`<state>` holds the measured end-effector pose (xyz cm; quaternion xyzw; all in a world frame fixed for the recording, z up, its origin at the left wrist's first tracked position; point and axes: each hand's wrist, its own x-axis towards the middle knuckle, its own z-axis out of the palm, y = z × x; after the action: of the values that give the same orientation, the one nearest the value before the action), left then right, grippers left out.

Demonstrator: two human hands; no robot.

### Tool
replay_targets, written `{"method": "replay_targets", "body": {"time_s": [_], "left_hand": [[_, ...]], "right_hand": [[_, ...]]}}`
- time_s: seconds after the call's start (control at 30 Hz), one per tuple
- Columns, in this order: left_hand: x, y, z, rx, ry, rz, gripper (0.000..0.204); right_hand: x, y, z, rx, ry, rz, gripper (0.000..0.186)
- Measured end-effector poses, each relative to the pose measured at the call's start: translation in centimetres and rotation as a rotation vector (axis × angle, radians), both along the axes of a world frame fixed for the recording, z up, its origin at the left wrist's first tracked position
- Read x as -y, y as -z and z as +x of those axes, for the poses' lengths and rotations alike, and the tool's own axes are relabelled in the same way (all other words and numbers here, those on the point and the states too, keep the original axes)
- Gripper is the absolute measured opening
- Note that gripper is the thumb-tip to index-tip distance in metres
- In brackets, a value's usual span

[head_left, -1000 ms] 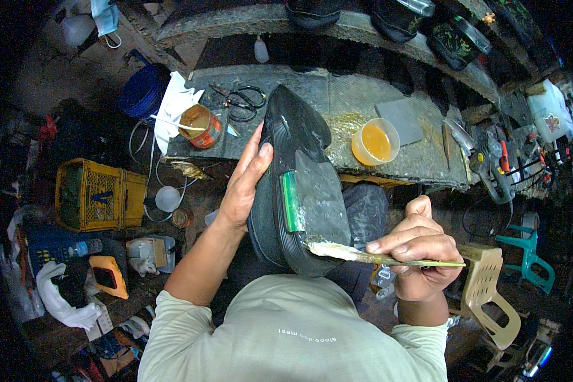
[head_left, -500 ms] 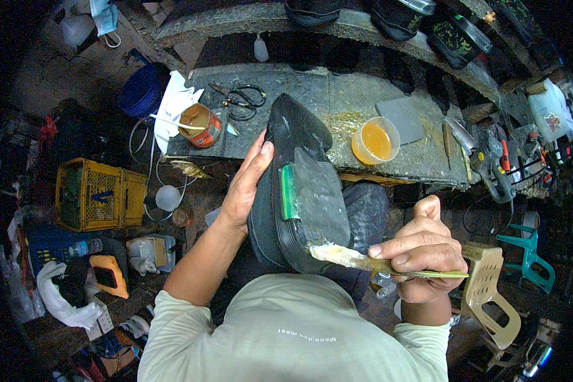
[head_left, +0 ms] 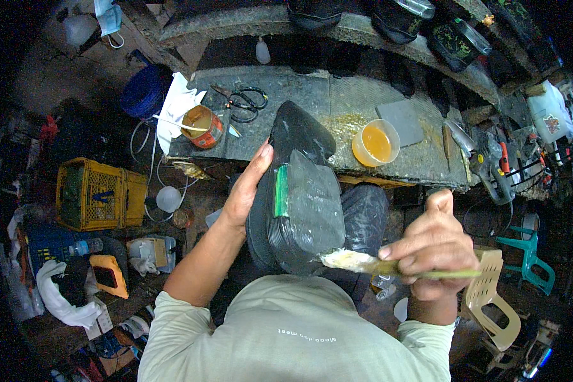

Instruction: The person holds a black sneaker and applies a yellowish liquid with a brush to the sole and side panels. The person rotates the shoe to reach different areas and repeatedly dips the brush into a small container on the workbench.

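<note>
A black shoe (head_left: 312, 204) is held sole up in front of my chest, with a bright green strip (head_left: 281, 191) along the left side of its flat block. My left hand (head_left: 251, 184) grips its left side, the thumb along the edge and the other fingers hidden behind. In my right hand (head_left: 434, 254) is a brush (head_left: 351, 261) with a pale, glue-caked head and a thin greenish handle, pinched between thumb and fingers. Its tip touches or nearly touches the shoe's near right edge. Whitish smears show there.
On the bench (head_left: 286, 83) ahead stand a clear tub of amber liquid (head_left: 372, 144) and an orange-red can (head_left: 205, 130) with a stick in it. Scissors (head_left: 243, 105) and a grey slab (head_left: 401, 122) lie there too. A yellow crate (head_left: 102, 197) sits left; a beige chair (head_left: 487, 299), right.
My right hand and the brush have shifted a little to the right. The shoe has turned slightly in my left hand, so more of its flat underside faces up.
</note>
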<state>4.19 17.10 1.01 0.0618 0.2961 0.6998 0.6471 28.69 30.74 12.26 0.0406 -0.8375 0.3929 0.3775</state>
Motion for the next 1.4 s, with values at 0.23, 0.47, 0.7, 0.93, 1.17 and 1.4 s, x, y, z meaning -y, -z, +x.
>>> {"method": "replay_targets", "body": {"time_s": [0.23, 0.47, 0.7, 0.93, 1.17, 1.4], "left_hand": [[0.2, 0.2, -0.1, 0.029, -0.021, 0.008, 0.056], [0.8, 0.2, -0.1, -0.111, -0.010, 0.130, 0.062], [0.7, 1.5, -0.8, 0.232, 0.040, 0.280, 0.075], [-3.4, -0.3, 1.3, 0.408, -0.021, 0.391, 0.063], [0.8, -4.0, 2.2, -0.848, -0.693, -0.124, 0.045], [4.0, -3.7, 5.1, -1.374, -0.631, 0.284, 0.119]], "right_hand": [[1.2, 0.6, -2.0, -0.010, 0.020, -0.127, 0.008], [2.2, 1.2, -2.0, 0.249, 0.144, -0.587, 0.019], [3.8, 4.0, -4.6, -0.536, 0.315, -0.388, 0.028], [7.4, 4.6, -9.9, -1.022, -0.077, -0.409, 0.032], [8.5, 3.1, -9.6, -0.878, -0.095, -0.705, 0.024], [9.2, 4.1, -8.8, -0.694, -0.006, -0.756, 0.021]]}}
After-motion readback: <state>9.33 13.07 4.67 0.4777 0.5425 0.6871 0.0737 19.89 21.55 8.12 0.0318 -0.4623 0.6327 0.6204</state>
